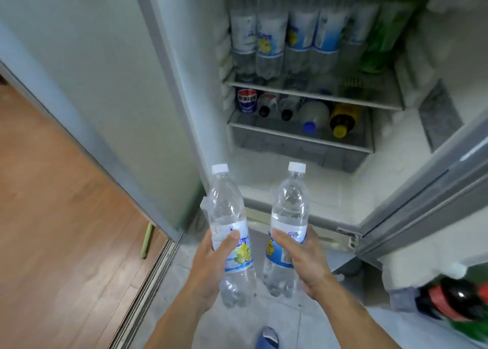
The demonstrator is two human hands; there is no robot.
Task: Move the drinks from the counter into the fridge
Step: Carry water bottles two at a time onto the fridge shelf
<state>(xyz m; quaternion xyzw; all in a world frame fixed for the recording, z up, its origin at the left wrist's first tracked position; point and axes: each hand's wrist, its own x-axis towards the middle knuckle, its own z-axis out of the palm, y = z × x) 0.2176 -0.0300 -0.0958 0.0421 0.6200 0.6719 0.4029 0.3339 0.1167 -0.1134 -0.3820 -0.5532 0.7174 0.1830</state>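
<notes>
My left hand (211,264) grips a clear water bottle (227,211) with a white cap and a blue and yellow label, held upright in front of the open fridge (295,190). Beside it, my right hand (301,259) grips a second clear bottle (290,206) of the same kind. Both bottles are below and in front of the fridge's lower shelves. Inside, the upper glass shelf (311,95) carries a row of several similar bottles (272,39). Under it a drawer (298,140) holds a can and several bottles lying down.
The fridge door (435,190) stands open at the right, with dark soda bottles (454,301) in its lower rack. A wall panel (87,66) and a wooden floor (52,216) lie to the left. A sliding track (148,282) separates wood from tile. A blue slipper (268,338) shows at the bottom.
</notes>
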